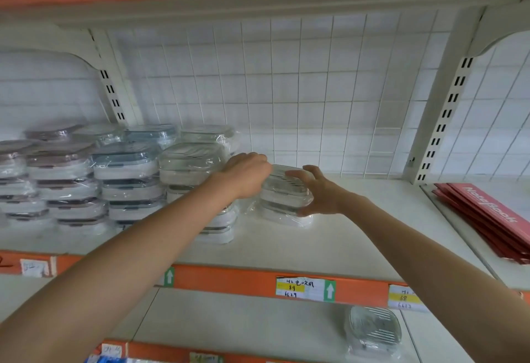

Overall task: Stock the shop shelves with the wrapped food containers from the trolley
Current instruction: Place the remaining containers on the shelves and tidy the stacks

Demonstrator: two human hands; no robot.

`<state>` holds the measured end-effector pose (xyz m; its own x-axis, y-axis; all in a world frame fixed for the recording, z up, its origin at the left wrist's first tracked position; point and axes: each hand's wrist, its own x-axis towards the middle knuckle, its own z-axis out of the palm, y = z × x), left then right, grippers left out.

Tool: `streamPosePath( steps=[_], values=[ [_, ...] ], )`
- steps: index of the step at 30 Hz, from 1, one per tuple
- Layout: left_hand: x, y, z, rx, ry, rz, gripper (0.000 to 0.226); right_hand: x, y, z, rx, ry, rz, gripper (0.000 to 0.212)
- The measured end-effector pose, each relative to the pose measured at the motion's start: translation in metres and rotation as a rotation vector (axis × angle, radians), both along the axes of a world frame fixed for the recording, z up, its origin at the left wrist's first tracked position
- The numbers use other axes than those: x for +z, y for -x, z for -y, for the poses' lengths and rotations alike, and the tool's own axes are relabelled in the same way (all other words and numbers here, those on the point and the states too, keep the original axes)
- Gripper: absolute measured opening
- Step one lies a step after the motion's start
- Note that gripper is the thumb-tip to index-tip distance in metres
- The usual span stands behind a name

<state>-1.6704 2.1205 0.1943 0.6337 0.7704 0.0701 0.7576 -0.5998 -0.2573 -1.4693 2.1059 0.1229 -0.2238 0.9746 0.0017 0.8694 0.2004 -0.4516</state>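
Two hands (246,175) (318,190) grip one wrapped container (284,193).

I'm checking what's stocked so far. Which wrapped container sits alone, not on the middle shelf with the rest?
The clear-lidded container on the lower shelf, right of centre. It lies by itself; all the others are stacked on the shelf above.

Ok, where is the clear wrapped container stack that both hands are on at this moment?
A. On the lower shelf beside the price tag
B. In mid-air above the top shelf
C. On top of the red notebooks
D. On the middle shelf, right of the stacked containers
D: the clear plastic-wrapped container stack sits on the white middle shelf, right of the stacked containers, with the left hand and right hand on its sides.
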Motion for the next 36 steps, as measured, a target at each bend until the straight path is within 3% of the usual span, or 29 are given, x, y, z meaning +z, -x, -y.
streamPosePath(
  steps=[6,19,29,33,36],
  values=[
    [0.022,0.014,-0.002,0.01,-0.209,-0.124,0.038,0.006,0.013,-0.031,0.045,0.027,0.029,0.094],
    [0.001,0.016,0.024,-0.034,-0.184,-0.118,0.025,0.011,0.022,-0.04,0.059,-0.03,0.149,0.097],
    [-0.06,-0.01,0.067,-0.032,0.114,0.038,0.028,-0.012,0.003,0.034,-0.022,-0.375,0.198,0.044],
    [-0.067,-0.019,0.082,-0.063,0.175,0.099,0.023,-0.022,-0.003,0.079,0.036,-0.394,0.284,0.034],
    [-0.064,-0.031,0.096,-0.147,0.142,0.126,0.023,-0.029,-0.012,0.117,-0.039,-0.464,0.288,0.029]
  ],
)
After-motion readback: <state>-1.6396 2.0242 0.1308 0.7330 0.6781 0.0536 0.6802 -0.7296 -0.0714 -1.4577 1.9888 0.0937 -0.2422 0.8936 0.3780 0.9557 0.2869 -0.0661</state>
